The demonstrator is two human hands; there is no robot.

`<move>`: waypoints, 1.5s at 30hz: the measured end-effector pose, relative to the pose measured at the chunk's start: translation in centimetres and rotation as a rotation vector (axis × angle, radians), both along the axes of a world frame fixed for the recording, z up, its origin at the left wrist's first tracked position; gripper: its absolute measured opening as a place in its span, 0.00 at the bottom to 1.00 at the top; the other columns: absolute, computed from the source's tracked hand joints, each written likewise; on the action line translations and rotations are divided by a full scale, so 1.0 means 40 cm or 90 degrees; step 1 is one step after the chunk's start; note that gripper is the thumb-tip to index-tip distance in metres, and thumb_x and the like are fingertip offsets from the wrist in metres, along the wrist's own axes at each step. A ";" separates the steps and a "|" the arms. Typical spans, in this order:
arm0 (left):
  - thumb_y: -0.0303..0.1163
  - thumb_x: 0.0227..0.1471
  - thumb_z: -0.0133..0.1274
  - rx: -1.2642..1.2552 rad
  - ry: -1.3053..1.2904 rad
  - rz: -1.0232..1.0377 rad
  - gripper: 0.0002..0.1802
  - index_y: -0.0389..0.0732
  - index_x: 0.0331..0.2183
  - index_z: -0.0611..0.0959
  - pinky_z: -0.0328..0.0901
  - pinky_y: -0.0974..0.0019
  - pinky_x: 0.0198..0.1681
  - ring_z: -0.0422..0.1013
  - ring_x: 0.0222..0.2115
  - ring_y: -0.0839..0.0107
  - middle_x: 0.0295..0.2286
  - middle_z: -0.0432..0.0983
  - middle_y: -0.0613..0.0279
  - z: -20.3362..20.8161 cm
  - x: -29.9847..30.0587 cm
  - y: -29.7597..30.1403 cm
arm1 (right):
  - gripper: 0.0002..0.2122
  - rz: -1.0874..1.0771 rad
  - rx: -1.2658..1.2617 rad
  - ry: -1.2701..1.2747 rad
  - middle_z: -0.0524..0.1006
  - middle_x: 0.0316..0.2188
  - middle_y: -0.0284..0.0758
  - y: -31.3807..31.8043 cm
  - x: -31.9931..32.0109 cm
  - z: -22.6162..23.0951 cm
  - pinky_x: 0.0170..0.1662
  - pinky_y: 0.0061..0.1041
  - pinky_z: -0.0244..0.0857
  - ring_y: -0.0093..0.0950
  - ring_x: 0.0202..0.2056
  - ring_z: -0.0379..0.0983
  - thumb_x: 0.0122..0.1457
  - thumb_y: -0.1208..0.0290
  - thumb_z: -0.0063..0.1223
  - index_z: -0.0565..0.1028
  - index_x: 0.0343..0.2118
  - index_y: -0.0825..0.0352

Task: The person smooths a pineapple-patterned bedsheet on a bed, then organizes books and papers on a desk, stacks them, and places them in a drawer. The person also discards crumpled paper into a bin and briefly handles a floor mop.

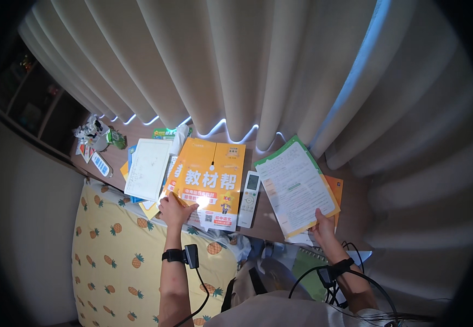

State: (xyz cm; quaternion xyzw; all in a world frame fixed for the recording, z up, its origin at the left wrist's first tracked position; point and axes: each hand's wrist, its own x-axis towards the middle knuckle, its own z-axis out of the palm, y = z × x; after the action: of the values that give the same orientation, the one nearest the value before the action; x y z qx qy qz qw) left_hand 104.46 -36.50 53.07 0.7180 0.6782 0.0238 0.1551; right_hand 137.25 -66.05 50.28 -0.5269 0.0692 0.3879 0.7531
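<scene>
Narrow wooden desk (265, 224) below pleated beige curtains (236, 65), with a yellow pineapple-print sheet (122, 245) along the near side and dark shelving (35, 103) at far left. On the desk, from left to right: a small white remote (101, 164), a pale board (149, 169), overlapping orange books (209, 177) near the middle, a longer remote (249, 199) just beside, then a printed sheaf (299, 188) edged in green and yellow. Left hand (175, 211) at the books' lower left, thumb spread from the fingers, touching the cover. Right hand (323, 228) pinching the sheaf's lower right corner, thumb on top.
</scene>
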 end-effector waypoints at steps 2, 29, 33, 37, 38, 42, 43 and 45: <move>0.53 0.23 0.70 -0.041 0.031 0.036 0.48 0.39 0.45 0.68 0.63 0.49 0.43 0.64 0.46 0.49 0.44 0.67 0.48 0.007 0.005 0.011 | 0.18 0.052 -0.033 -0.002 0.70 0.44 0.41 -0.018 0.017 -0.034 0.38 0.26 0.72 0.31 0.42 0.72 0.59 0.78 0.45 0.60 0.51 0.71; 0.23 0.55 0.47 -0.295 -0.927 0.115 0.19 0.33 0.49 0.68 0.69 0.72 0.33 0.73 0.32 0.75 0.37 0.75 0.57 -0.176 -0.108 -0.123 | 0.20 0.577 -0.302 -0.804 0.75 0.35 0.48 0.516 -0.196 0.002 0.41 0.39 0.66 0.46 0.37 0.72 0.45 0.67 0.59 0.69 0.40 0.71; 0.26 0.55 0.47 -0.340 -0.962 0.109 0.19 0.32 0.49 0.68 0.69 0.71 0.34 0.72 0.34 0.75 0.37 0.74 0.59 -0.160 -0.098 -0.123 | 0.15 0.586 -0.270 -0.592 0.77 0.30 0.47 0.494 -0.149 -0.090 0.38 0.38 0.67 0.45 0.34 0.74 0.45 0.67 0.60 0.71 0.31 0.72; 0.33 0.55 0.50 -0.386 -0.811 0.120 0.20 0.34 0.47 0.70 0.65 0.68 0.43 0.71 0.39 0.69 0.40 0.73 0.59 -0.099 -0.084 -0.141 | 0.12 0.493 -0.233 -0.499 0.76 0.31 0.40 0.437 -0.216 -0.099 0.36 0.26 0.68 0.28 0.33 0.74 0.52 0.76 0.54 0.68 0.38 0.75; 0.36 0.54 0.51 -0.280 -0.741 0.007 0.21 0.35 0.46 0.71 0.65 0.66 0.43 0.72 0.38 0.65 0.39 0.75 0.58 -0.096 -0.067 -0.140 | 0.13 0.464 -0.225 -0.602 0.76 0.32 0.40 0.427 -0.220 -0.127 0.37 0.26 0.68 0.28 0.34 0.74 0.52 0.77 0.54 0.67 0.39 0.76; 0.40 0.46 0.56 -0.149 -0.421 -0.045 0.26 0.37 0.46 0.71 0.64 0.55 0.44 0.68 0.42 0.44 0.43 0.71 0.46 -0.072 -0.090 0.006 | 0.17 0.511 -0.086 -0.429 0.71 0.42 0.40 0.434 -0.299 -0.099 0.42 0.26 0.67 0.28 0.42 0.70 0.53 0.82 0.49 0.62 0.47 0.72; 0.40 0.46 0.56 -0.149 -0.422 -0.051 0.26 0.37 0.46 0.71 0.64 0.55 0.44 0.68 0.42 0.44 0.43 0.71 0.46 -0.064 -0.092 0.045 | 0.19 0.510 0.001 -0.224 0.69 0.44 0.40 0.433 -0.324 -0.080 0.44 0.27 0.67 0.29 0.44 0.69 0.54 0.83 0.48 0.61 0.49 0.70; 0.40 0.44 0.58 0.135 -0.038 -0.172 0.29 0.38 0.46 0.71 0.65 0.55 0.44 0.67 0.43 0.45 0.43 0.70 0.47 -0.052 -0.098 0.106 | 0.24 0.503 0.001 -0.033 0.65 0.49 0.38 0.448 -0.360 -0.045 0.47 0.28 0.66 0.29 0.47 0.67 0.55 0.85 0.46 0.57 0.55 0.66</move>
State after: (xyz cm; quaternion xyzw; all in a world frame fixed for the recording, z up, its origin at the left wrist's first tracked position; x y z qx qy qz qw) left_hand 100.52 -32.24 50.97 0.8140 0.5640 0.0952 0.1006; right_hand 122.85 -48.14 48.50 -0.5218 -0.1585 0.6346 0.5476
